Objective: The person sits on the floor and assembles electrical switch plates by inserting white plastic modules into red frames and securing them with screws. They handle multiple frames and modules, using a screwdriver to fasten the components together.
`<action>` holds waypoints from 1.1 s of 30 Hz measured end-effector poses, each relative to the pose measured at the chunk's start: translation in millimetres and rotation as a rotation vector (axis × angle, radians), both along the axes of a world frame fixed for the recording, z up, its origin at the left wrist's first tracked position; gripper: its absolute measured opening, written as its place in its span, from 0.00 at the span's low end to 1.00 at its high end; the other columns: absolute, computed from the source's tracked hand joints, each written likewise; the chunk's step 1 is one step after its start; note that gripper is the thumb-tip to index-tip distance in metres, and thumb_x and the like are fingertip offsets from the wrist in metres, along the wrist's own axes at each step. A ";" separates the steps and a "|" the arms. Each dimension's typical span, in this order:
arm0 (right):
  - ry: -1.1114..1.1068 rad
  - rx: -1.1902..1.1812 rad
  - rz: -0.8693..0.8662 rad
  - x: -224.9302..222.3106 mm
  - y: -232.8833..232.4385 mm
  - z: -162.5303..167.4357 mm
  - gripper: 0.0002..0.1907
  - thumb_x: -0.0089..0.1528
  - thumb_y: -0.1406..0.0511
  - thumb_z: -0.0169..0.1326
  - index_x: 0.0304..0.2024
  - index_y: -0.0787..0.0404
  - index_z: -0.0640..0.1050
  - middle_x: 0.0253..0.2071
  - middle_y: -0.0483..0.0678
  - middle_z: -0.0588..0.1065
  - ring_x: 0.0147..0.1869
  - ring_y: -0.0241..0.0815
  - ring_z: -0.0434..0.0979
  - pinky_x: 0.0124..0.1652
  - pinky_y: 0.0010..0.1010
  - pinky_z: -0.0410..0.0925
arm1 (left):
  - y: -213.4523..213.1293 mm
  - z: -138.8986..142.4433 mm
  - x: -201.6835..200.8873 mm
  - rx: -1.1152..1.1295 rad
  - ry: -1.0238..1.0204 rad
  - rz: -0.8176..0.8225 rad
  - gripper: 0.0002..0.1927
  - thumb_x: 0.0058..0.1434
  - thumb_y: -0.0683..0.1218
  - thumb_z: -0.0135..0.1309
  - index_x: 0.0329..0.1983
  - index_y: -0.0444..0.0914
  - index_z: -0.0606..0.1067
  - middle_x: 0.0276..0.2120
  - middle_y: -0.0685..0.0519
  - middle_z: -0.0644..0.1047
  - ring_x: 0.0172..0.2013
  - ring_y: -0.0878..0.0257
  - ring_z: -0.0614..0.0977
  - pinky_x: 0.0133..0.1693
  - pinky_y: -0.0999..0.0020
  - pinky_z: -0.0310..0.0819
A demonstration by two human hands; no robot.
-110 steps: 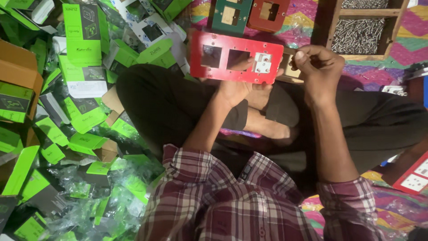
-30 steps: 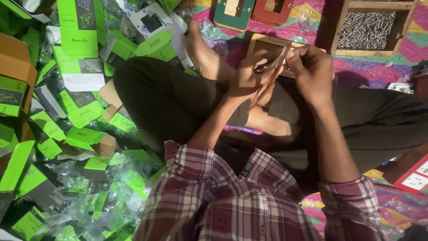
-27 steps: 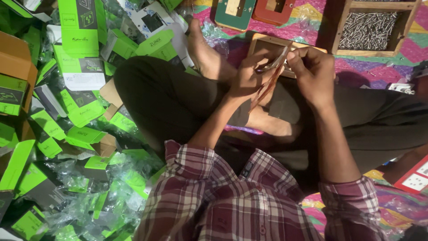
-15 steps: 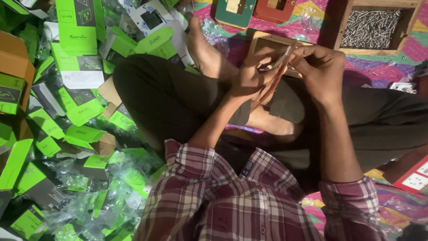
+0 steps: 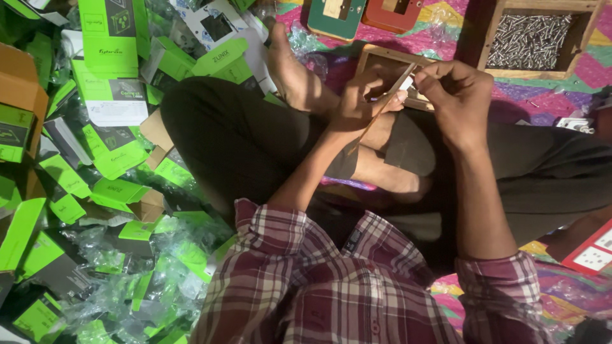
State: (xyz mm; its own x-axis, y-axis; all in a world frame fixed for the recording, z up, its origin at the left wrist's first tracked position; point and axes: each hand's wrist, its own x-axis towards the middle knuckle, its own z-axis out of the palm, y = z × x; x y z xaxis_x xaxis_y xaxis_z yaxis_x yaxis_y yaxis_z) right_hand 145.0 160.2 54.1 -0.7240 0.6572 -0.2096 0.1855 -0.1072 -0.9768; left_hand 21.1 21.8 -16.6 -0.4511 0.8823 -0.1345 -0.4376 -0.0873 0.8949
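My left hand (image 5: 358,102) grips the flat red switch plate (image 5: 389,95) edge-on, thumb on the near face, fingers curled round the far side, so it shows as a thin strip. Its long axis slants from low by my left wrist up and away toward my right hand (image 5: 456,95), top end pointing at my right fingertips. The plate looks like rigid smooth plastic, thin, straight-edged; a small white insert shows at its upper end, just beside my right thumb. My right hand is closed, fingertips pinched together on that upper end; whatever small part sits in the pinch I cannot tell. Both hands hover over my crossed legs in dark trousers (image 5: 255,140), with my bare foot (image 5: 294,73) just left of my left hand. Behind the hands lies a wooden frame (image 5: 373,64), square and open in the middle, on a bright patterned cloth (image 5: 446,28). Beyond my right hand sits a wooden box of screws (image 5: 532,38), metal, grey, heaped. Farther past my left hand are a green plate (image 5: 335,16) and a red-brown plate (image 5: 395,11), both flat. Well off to the left of my left hand is a pile of green cardboard boxes (image 5: 95,127), mixed with crinkly clear plastic wrap (image 5: 108,293). Low by my right elbow is another red plate with white sockets (image 5: 590,251).
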 end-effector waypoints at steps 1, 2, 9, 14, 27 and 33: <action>-0.007 -0.004 0.001 0.1 -0.2 0.9 0.02 0.70 0.74 0.61 0.44 0.69 0.82 0.40 0.46 0.81 0.41 0.29 0.77 0.43 0.21 0.71 | -0.5 1.7 -0.1 -0.004 -0.016 0.007 0.19 0.65 0.39 0.63 0.57 0.31 0.74 0.45 0.47 0.80 0.46 0.62 0.83 0.43 0.68 0.86; -0.007 -0.009 0.010 0.9 -0.1 1.6 0.02 0.70 0.74 0.61 0.44 0.69 0.82 0.40 0.46 0.81 0.40 0.29 0.78 0.43 0.20 0.71 | -1.0 2.9 0.5 -0.009 -0.031 0.016 0.20 0.64 0.39 0.63 0.57 0.31 0.74 0.45 0.48 0.80 0.46 0.62 0.83 0.43 0.68 0.85; 0.008 0.018 0.033 4.0 5.2 0.4 0.03 0.68 0.76 0.63 0.44 0.70 0.83 0.40 0.49 0.81 0.40 0.31 0.78 0.42 0.21 0.71 | 0.4 -3.6 2.2 -0.109 0.123 0.022 0.13 0.65 0.39 0.68 0.48 0.30 0.77 0.32 0.49 0.77 0.37 0.62 0.82 0.36 0.70 0.82; 0.048 -0.188 -0.009 4.1 9.7 -7.0 0.05 0.65 0.79 0.62 0.42 0.70 0.82 0.39 0.50 0.81 0.40 0.34 0.80 0.44 0.23 0.74 | -0.8 2.1 3.8 -0.040 0.105 0.008 0.16 0.64 0.40 0.65 0.53 0.31 0.77 0.38 0.52 0.79 0.39 0.65 0.81 0.41 0.70 0.78; 0.083 -0.459 -0.013 0.7 11.5 -6.1 0.03 0.64 0.76 0.63 0.41 0.70 0.82 0.37 0.53 0.81 0.38 0.39 0.82 0.44 0.30 0.77 | -7.5 7.2 -3.6 0.146 0.205 -0.088 0.11 0.71 0.40 0.57 0.54 0.34 0.73 0.45 0.53 0.81 0.46 0.66 0.83 0.49 0.72 0.80; 0.026 -0.232 0.026 1.7 11.8 -6.3 0.04 0.66 0.76 0.64 0.43 0.68 0.82 0.40 0.52 0.82 0.40 0.36 0.82 0.43 0.25 0.75 | -4.7 -4.2 -3.1 0.146 0.276 -0.057 0.11 0.71 0.41 0.57 0.54 0.35 0.73 0.44 0.53 0.81 0.41 0.69 0.83 0.45 0.72 0.80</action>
State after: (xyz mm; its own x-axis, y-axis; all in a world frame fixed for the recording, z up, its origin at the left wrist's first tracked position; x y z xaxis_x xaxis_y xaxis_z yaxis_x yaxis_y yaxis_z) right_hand 146.7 172.0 47.8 -0.7475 0.5746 -0.3333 0.1659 -0.3245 -0.9312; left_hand 17.9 17.1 -20.8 -0.4026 0.9080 0.1163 -0.1875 -0.2061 0.9604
